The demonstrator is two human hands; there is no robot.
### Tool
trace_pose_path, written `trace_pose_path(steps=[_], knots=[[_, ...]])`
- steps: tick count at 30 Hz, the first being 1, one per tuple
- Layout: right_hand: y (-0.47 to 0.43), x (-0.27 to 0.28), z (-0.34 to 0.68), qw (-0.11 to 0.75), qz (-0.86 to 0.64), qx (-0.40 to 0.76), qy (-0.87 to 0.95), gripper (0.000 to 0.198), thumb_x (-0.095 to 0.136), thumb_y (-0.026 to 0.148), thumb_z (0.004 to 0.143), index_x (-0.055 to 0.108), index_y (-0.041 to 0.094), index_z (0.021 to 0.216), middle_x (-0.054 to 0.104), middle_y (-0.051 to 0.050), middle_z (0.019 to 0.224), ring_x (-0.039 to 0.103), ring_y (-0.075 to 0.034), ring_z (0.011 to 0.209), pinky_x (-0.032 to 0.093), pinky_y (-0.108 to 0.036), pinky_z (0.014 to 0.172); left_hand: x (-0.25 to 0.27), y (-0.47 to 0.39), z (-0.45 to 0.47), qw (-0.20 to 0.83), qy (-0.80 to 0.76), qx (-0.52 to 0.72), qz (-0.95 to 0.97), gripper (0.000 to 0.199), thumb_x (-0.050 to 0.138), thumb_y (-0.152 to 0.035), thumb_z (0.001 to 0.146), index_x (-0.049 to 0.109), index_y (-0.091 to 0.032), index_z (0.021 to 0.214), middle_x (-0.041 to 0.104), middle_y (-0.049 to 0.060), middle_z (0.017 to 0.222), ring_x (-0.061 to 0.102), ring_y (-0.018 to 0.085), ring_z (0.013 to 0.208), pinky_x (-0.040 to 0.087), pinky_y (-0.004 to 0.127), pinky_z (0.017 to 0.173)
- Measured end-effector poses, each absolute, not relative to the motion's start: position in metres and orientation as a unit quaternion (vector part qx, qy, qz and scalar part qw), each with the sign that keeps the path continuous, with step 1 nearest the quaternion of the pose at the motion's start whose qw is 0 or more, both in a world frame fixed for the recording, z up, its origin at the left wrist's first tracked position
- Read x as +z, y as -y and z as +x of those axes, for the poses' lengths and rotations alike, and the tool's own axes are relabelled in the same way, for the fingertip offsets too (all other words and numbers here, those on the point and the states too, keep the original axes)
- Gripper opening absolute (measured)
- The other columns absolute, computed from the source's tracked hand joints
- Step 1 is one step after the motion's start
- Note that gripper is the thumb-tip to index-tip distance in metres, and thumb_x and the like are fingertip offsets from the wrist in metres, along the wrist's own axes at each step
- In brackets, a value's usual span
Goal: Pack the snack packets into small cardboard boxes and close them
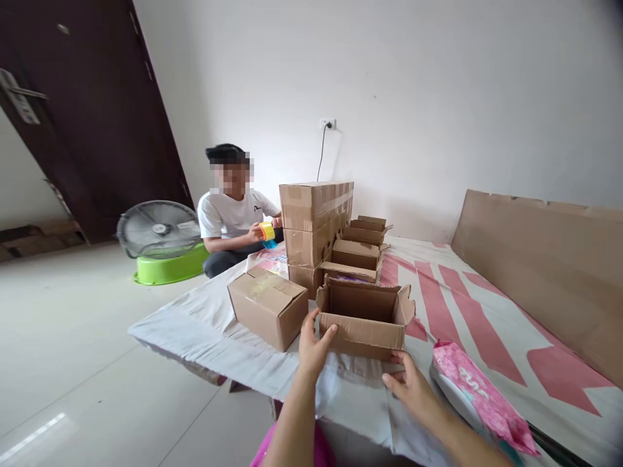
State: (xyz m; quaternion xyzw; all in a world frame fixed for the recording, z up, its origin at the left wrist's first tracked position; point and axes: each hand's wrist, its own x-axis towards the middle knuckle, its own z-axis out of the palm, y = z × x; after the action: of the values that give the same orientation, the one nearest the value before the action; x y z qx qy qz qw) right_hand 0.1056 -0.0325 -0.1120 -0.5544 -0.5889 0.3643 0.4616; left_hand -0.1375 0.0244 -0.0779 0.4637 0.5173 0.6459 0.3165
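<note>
An open cardboard box (pixel 363 331) stands upright on the cloth-covered table, its flaps raised. At its left front corner, my left hand (pixel 314 344) grips it, thumb over the front and fingers along the side. My right hand (pixel 409 384) is at the lower right front corner; its fingertips touch the box there while the thumb stands apart. Just left of it sits a closed cardboard box (pixel 265 305) with tape over its top. Whatever lies in the open box's lower part is hidden by its front wall.
Behind stand stacked closed boxes (pixel 302 211) and several open boxes (pixel 357 254). A person (pixel 233 217) across the table holds yellow tape rolls (pixel 267 231). A pink packet (pixel 479 392) lies right of my right hand. A fan (pixel 158 228) and green basin (pixel 170 264) are left.
</note>
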Motion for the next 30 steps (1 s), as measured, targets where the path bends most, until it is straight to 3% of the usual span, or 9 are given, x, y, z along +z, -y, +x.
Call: trace_pose_path(steps=[5,8,10,15,19,21,25,27,30], knots=[[-0.013,-0.112,0.105,0.52,-0.608,0.281,0.53,0.052,0.07,0.054,0.065,0.05,0.022,0.101,0.069,-0.007,0.089,0.067,-0.024,0.07,0.051,-0.037,0.058,-0.074,-0.019,-0.12,0.2,-0.591,0.63,0.462,0.052,0.071,-0.039,0.071,0.056,-0.019,0.117,0.055,0.009,0.107,0.057,0.028,0.099,0.046,0.043,0.089],[-0.035,-0.112,0.105,0.528,-0.628,0.247,0.515,0.057,0.073,0.055,0.061,0.05,0.022,0.101,0.065,-0.001,0.072,0.065,-0.026,0.066,0.049,-0.036,0.058,-0.071,-0.013,-0.11,0.214,-0.597,0.626,0.454,0.05,0.069,-0.041,0.073,0.05,-0.02,0.115,0.05,0.0,0.084,0.055,0.021,0.075,0.047,0.039,0.077],[-0.046,-0.115,0.103,0.522,-0.625,0.245,0.526,0.048,0.071,0.056,0.061,0.052,0.023,0.09,0.062,0.001,0.063,0.064,-0.026,0.061,0.047,-0.035,0.056,-0.072,-0.013,-0.103,0.234,-0.574,0.65,0.441,0.047,0.067,-0.041,0.076,0.045,-0.022,0.113,0.046,-0.002,0.079,0.053,0.018,0.069,0.047,0.035,0.072],[-0.051,-0.125,0.089,0.51,-0.592,0.253,0.57,0.033,0.061,0.054,0.072,0.053,0.024,0.084,0.059,0.002,0.057,0.061,-0.024,0.055,0.045,-0.035,0.055,-0.075,-0.013,-0.093,0.13,-0.543,0.717,0.417,0.037,0.06,-0.036,0.082,0.04,-0.022,0.109,0.042,0.013,0.117,0.055,0.025,0.099,0.05,0.039,0.082],[-0.038,-0.127,0.082,0.516,-0.556,0.25,0.601,0.028,0.06,0.048,0.075,0.056,0.024,0.087,0.063,0.0,0.07,0.062,-0.023,0.067,0.048,-0.036,0.067,-0.075,-0.01,-0.087,0.072,-0.62,0.642,0.445,0.023,0.058,-0.025,0.081,0.05,-0.02,0.102,0.038,0.016,0.122,0.046,0.033,0.119,0.043,0.049,0.097],[-0.033,-0.126,0.082,0.513,-0.543,0.261,0.612,0.027,0.058,0.047,0.077,0.058,0.023,0.087,0.064,-0.001,0.072,0.063,-0.022,0.068,0.049,-0.035,0.068,-0.076,-0.007,-0.082,0.076,-0.638,0.613,0.459,0.021,0.058,-0.021,0.081,0.052,-0.02,0.101,0.041,0.013,0.12,0.05,0.031,0.115,0.043,0.048,0.098],[-0.034,-0.126,0.086,0.5,-0.521,0.283,0.631,0.034,0.058,0.046,0.075,0.062,0.02,0.096,0.067,-0.003,0.075,0.065,-0.021,0.07,0.051,-0.032,0.069,-0.083,-0.005,-0.067,0.201,-0.643,0.533,0.512,0.004,0.052,-0.021,0.085,0.05,-0.021,0.088,0.054,0.004,0.088,0.059,0.02,0.079,0.049,0.035,0.078],[-0.036,-0.129,0.087,0.495,-0.517,0.281,0.639,0.039,0.058,0.046,0.074,0.063,0.02,0.102,0.069,-0.004,0.078,0.066,-0.022,0.072,0.051,-0.033,0.072,-0.089,-0.006,-0.06,0.237,-0.651,0.496,0.523,0.009,0.055,-0.02,0.082,0.051,-0.02,0.09,0.058,0.005,0.088,0.061,0.021,0.086,0.048,0.033,0.082],[-0.039,-0.133,0.088,0.491,-0.514,0.278,0.646,0.043,0.056,0.044,0.073,0.063,0.019,0.107,0.069,-0.005,0.082,0.066,-0.023,0.073,0.052,-0.036,0.073,-0.096,-0.008,-0.051,0.214,-0.683,0.486,0.502,0.036,0.059,-0.019,0.079,0.047,-0.015,0.113,0.054,0.014,0.119,0.055,0.025,0.115,0.042,0.033,0.099]])
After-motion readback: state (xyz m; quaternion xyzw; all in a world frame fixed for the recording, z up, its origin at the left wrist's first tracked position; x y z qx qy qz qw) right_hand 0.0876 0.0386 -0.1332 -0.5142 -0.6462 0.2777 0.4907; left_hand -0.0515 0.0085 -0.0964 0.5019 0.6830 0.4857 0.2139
